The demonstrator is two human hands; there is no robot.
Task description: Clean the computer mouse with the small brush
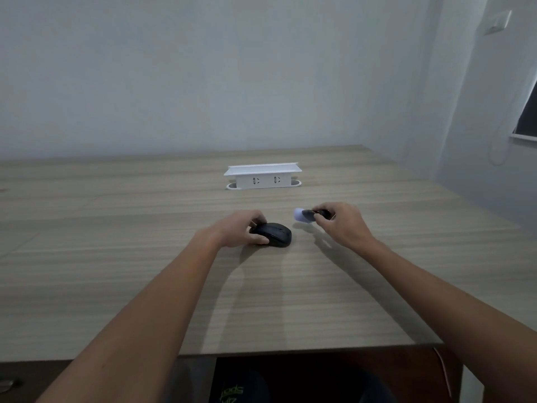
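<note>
A black computer mouse (pixel 276 234) lies on the wooden table (pixel 145 257), slightly left of centre. My left hand (pixel 241 229) grips its left side, thumb on the near edge and fingers over the far edge. My right hand (pixel 341 223) is a short way to the right of the mouse, above the table. It pinches the dark handle of a small brush (pixel 308 215), whose pale bristle head points left toward the mouse. The brush head is blurred and does not touch the mouse.
A white pop-up socket box (pixel 263 175) stands on the table beyond the hands, near the far edge. The wall is behind it. The table's front edge runs just above my lap at the bottom of the view.
</note>
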